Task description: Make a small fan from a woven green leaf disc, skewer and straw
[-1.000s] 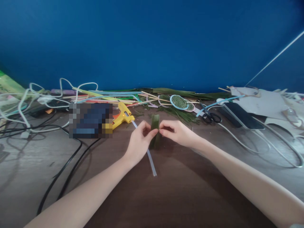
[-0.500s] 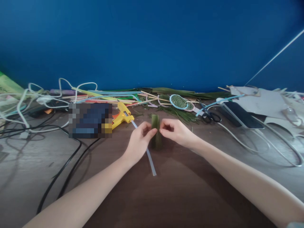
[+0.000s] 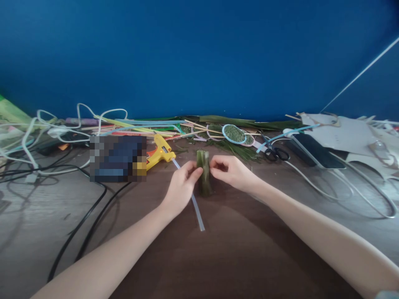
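Observation:
A short length of green leaf (image 3: 204,178), creased lengthwise, stands upright between my hands above the brown table. My left hand (image 3: 183,182) pinches its left edge between thumb and fingers. On the other side, my right hand (image 3: 232,171) has its thumb and fingertips closed at the leaf's right edge. A translucent glue stick (image 3: 197,212) passes behind my left hand and runs up to the nozzle end of a yellow glue gun (image 3: 161,150).
To the left lie a pixelated dark object (image 3: 120,158) and black cables (image 3: 84,216). At the back are thin sticks, a blue-rimmed disc (image 3: 233,133) and leaf scraps. Black scissors (image 3: 277,154), a phone (image 3: 321,150) and a white cable (image 3: 314,189) lie on the right.
The leaf has turned and shifted slightly left, showing a lighter, creased face. My left hand has moved a little left with it; my right hand stays nearly in place.

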{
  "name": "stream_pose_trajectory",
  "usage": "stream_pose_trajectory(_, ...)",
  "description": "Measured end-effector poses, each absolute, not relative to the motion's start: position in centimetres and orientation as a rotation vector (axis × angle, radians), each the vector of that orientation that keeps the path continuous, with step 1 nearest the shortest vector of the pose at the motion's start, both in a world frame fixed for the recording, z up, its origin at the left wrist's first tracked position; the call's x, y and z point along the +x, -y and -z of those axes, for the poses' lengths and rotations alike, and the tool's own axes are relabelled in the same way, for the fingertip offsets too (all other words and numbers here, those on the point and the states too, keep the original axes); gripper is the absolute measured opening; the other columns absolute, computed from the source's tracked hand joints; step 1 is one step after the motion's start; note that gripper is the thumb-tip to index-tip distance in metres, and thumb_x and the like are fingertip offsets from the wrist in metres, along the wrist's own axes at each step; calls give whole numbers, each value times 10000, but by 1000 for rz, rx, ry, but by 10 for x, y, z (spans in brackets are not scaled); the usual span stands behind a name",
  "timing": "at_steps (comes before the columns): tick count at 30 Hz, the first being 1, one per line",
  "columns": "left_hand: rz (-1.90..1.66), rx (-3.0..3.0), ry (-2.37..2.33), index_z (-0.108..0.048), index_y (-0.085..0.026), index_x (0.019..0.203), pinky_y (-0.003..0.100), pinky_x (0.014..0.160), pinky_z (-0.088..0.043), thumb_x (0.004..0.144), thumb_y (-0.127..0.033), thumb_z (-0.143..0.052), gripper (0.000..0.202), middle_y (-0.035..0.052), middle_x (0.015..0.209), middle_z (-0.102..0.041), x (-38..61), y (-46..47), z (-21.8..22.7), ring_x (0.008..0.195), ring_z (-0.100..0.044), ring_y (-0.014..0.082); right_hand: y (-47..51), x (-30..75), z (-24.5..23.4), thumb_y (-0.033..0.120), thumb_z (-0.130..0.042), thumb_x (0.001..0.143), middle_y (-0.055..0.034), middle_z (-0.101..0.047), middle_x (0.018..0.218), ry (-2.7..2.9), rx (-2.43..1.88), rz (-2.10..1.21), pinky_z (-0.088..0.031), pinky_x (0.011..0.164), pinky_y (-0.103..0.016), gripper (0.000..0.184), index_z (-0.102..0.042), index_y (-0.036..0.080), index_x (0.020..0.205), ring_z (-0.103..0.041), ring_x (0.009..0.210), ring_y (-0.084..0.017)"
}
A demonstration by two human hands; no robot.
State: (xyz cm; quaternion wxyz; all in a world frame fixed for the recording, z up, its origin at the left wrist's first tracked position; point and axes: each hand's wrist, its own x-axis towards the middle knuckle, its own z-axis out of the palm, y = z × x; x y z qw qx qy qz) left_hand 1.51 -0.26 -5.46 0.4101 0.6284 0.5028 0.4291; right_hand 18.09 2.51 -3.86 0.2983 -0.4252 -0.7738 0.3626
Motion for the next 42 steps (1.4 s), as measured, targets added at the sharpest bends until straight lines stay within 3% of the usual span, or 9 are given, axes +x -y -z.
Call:
stream_pose_trajectory(7, -1091, 1526, -1219, -536, -178, 753, 263, 622, -419, 824, -311, -474, 163, 0, 666, -575, 14, 4, 57, 649, -542, 153, -44, 198, 42, 252, -503, 744, 24, -496, 589, 1995, -1219, -829, -320, 542, -234, 123, -537, 161, 669, -414, 553, -99)
stream_pose_trajectory(19, -1136, 1337, -1083, -563, -157, 795, 255, 636, -467, 824, -291, -501, 151, 13, 710, -601, 17, 3, 58, 626, -563, 120, -77, 243, 53, 179, -499, 700, 15, -460, 563, 2165, -1468, -182, -318, 561, -247, 86, -494, 187, 615, -417, 545, -123)
stream_pose_trajectory(24, -1137, 1320, -1086, -567, -151, 803, 247, 623, -476, 825, -277, -494, 148, 10, 702, -601, 19, 4, 55, 615, -568, 114, -81, 248, 58, 203, -547, 709, 5, -463, 596, 2174, -1479, -107, -324, 584, -256, 46, -539, 183, 668, -446, 599, -145)
stream_pose_trajectory(31, -1121, 1481, -1252, -572, -170, 817, 264, 601, -442, 816, -335, -509, 177, 12, 717, -591, 14, 2, 61, 684, -582, 156, -65, 230, 42, 269, -505, 772, 0, -538, 620, 1924, -1412, -435, -329, 558, -245, 132, -587, 168, 747, -449, 563, -122)
stream_pose_trajectory(36, -1114, 1552, -1330, -538, -177, 735, 251, 588, -412, 802, -321, -517, 160, -24, 655, -552, 14, 1, 60, 614, -532, 128, -39, 200, 31, 326, -430, 833, 6, -517, 643, 2123, -1148, -927, -342, 598, -244, 236, -557, 161, 720, -467, 626, -120)
stream_pose_trajectory(42, -1082, 1552, -1343, -509, -177, 701, 235, 571, -383, 785, -319, -519, 165, -46, 598, -499, 15, 1, 58, 577, -478, 110, -23, 183, 31, 326, -468, 819, 41, -411, 597, 2203, -1089, -1044, -294, 538, -228, 204, -492, 171, 690, -362, 564, -91)
